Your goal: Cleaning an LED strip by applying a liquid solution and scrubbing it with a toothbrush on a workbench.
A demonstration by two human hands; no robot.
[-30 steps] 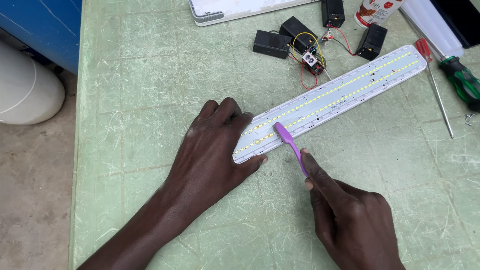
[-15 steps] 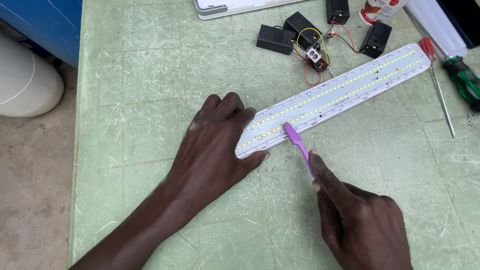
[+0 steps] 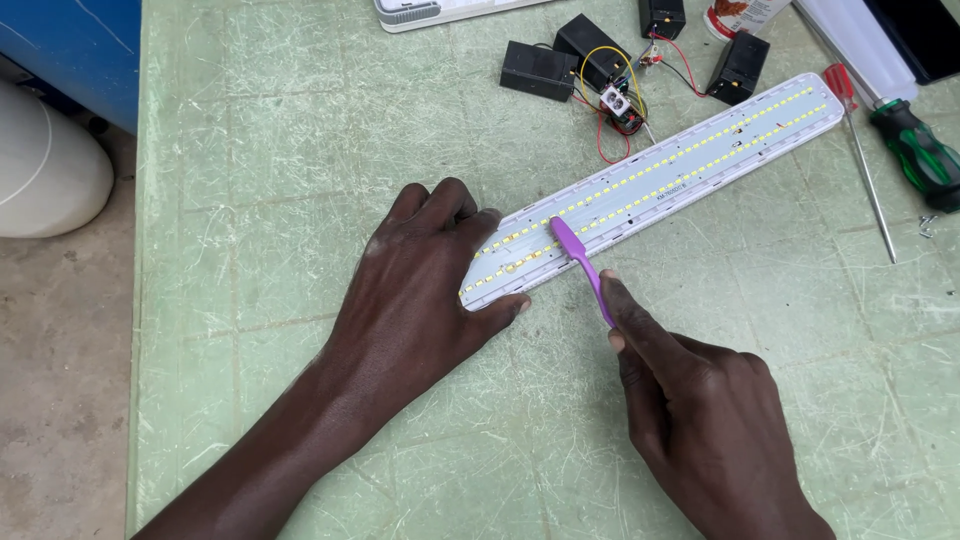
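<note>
LED strip panel [image 3: 660,185] pinned under flat left hand [image 3: 420,285], right hand [image 3: 700,400] fingers pinching purple brush [image 3: 580,262]

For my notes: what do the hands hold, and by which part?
The right hand holds a purple brush by its handle; the left hand presses the LED strip panel's near end.

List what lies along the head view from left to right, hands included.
White rounded container → left hand pressing the near end of the LED strip panel → purple toothbrush → right hand → red-handled screwdriver → green-handled screwdriver.
</note>
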